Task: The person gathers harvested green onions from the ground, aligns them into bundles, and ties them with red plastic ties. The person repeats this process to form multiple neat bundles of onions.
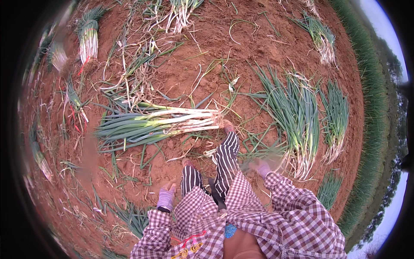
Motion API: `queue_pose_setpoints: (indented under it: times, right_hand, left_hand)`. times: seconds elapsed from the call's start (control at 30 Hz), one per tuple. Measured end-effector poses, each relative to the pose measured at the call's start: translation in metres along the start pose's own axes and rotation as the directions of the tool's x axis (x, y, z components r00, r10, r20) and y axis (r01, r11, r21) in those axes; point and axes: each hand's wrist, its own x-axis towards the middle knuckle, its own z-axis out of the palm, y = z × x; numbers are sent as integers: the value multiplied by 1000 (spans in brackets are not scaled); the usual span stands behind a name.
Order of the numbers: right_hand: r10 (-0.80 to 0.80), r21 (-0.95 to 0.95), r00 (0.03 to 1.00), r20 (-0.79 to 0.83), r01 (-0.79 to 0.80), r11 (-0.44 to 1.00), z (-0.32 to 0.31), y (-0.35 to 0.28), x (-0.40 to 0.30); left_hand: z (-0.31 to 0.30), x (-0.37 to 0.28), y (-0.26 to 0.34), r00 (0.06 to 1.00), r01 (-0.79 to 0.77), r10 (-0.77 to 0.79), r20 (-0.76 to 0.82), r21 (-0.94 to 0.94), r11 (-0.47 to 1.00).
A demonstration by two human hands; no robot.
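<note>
My left hand (167, 191), in a purple fingerless glove or wrap, hangs low beside my leg with nothing seen in it, its fingers partly apart. My right hand (259, 167), in a similar purple covering, is at the right near the roots of a large heap of green onions (299, 119); it is blurred, and whether it holds something cannot be told. A pile of thick, cleaned green onions (181, 119) lies on the soil ahead of my feet, white ends to the right and leaves to the left.
Bundles of green onions tied with red strips (89, 43) lie at the upper left. Stripped leaves and peelings (136, 77) litter the reddish soil. Smaller onion heaps (336, 116) lie at the right, with a growing green row (372, 106) beyond them. My feet stand just below the pile.
</note>
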Motion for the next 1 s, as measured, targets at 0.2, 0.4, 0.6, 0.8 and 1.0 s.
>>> queue_pose_setpoints:
  times: [0.2,0.4,0.6,0.8,1.0]
  right_hand:
    - [26,-360,988,155,32,932,-68,-96,199]
    - [114,-380,826,552,128,916,-24,-114,358]
    - [-26,-302,805,593,252,919,93,-94,521]
    - [-263,-494,804,534,549,675,220,-186,553]
    - [-397,-776,730,557,628,65,299,-196,543]
  left_hand:
    - [111,66,15,981,171,-193,17,-545,821]
    - [291,205,-30,916,316,-401,29,-667,674]
    - [388,384,-71,813,412,-566,136,-821,395]
    - [402,443,-84,787,340,-616,21,-849,405]
    - [400,443,-84,860,126,-511,2,-970,210]
